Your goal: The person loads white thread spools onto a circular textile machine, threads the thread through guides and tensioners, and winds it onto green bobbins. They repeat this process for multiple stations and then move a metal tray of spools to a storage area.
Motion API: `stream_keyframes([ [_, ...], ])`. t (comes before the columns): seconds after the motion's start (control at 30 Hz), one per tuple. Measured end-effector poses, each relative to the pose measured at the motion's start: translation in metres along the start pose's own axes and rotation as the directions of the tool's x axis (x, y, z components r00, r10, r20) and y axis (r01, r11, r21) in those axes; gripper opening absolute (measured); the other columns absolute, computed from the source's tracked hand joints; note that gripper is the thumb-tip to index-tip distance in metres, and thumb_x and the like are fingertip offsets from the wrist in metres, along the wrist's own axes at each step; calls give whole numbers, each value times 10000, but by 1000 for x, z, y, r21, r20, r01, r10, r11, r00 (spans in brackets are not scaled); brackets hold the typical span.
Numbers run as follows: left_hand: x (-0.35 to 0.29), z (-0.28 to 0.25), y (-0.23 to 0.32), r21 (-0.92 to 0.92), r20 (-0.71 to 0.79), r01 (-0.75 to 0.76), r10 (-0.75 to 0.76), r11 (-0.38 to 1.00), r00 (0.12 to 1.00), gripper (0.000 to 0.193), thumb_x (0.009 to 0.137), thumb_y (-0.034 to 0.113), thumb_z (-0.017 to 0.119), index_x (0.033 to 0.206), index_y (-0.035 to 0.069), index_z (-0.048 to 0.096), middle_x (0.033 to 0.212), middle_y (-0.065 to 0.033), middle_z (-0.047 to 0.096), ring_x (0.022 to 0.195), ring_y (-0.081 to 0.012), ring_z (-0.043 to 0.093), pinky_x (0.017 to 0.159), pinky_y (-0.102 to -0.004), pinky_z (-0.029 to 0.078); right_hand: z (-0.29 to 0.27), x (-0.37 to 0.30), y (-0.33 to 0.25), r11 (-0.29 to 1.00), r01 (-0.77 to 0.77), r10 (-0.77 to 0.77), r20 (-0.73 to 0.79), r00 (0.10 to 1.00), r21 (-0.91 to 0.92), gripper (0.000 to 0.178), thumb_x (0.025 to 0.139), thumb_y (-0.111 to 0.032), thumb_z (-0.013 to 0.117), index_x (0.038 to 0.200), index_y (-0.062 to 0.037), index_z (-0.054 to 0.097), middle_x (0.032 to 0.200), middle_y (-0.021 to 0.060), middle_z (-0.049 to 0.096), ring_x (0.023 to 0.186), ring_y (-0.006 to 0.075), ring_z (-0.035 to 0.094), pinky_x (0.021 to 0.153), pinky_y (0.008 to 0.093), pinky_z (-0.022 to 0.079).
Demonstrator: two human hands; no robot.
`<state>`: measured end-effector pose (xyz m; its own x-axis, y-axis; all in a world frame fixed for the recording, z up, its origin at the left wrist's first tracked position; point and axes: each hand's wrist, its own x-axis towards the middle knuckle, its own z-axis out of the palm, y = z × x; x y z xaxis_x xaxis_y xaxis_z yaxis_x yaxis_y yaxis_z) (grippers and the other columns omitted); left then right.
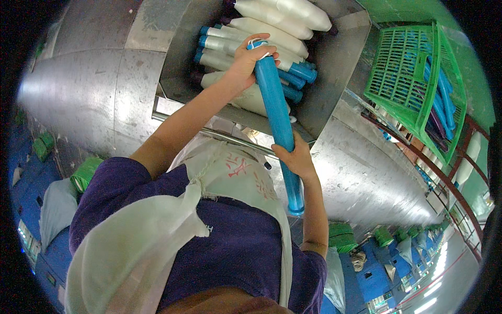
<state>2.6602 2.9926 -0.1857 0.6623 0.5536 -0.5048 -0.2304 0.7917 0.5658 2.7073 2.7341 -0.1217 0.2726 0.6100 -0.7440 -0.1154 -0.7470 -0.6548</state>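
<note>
A long blue bobbin tube (275, 107) slants across the front of a metal bin, held in both my hands. At its upper end, where a little white yarn shows, my left hand (250, 62) is closed round it. Lower down, my right hand (297, 157) grips the tube with the thumb across it. Beneath the left hand lie several yarn bobbins with blue ends (222, 44) inside the metal bin (334, 78). Fuller white yarn bobbins (285, 15) lie toward the bin's far side, and another white bobbin (251, 99) is partly hidden under my left forearm.
A green plastic basket (405, 57) holding blue tubes (444, 99) stands at the right by a brown metal rail (439, 172). A metal bar (209, 133) runs along the bin's near side. Blue machines with green drums (342, 236) line the background.
</note>
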Motion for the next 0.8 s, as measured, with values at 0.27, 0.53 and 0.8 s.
stream_keyframes([
  [0.27, -4, 17, -3, -18, -12, -62, 62, 998, 998, 568, 778, 74, 733, 1254, 87, 424, 930, -130, 612, 806, -247, 641, 698, -396, 561, -4, 5, -6, 969, 77, -111, -136, 984, -233, 429, 759, -267, 713, 1000, 48, 549, 761, 126, 626, 618, 212, 623, 560, 350, 507],
  [0.53, 6, -1, -11, 44, 18, 46, -47, 998, 999, 554, 768, 72, 721, 1247, 46, 444, 773, -107, 593, 705, -221, 611, 656, -368, 530, -9, -5, 4, 777, -256, 58, 340, 939, 575, 440, 748, -279, 723, 998, 45, 561, 768, 125, 637, 596, 214, 604, 557, 340, 484],
  [0.8, 34, -55, 22, 996, -54, 55, -13, 66, 998, 407, 882, 416, 623, 1105, 76, 636, 891, -107, 618, 851, -233, 604, 801, -395, 492, -57, -46, 14, 868, -26, -108, -240, 965, -496, 474, 690, -258, 785, 1026, -14, 556, 792, 198, 635, 712, 353, 648, 623, 424, 518],
])
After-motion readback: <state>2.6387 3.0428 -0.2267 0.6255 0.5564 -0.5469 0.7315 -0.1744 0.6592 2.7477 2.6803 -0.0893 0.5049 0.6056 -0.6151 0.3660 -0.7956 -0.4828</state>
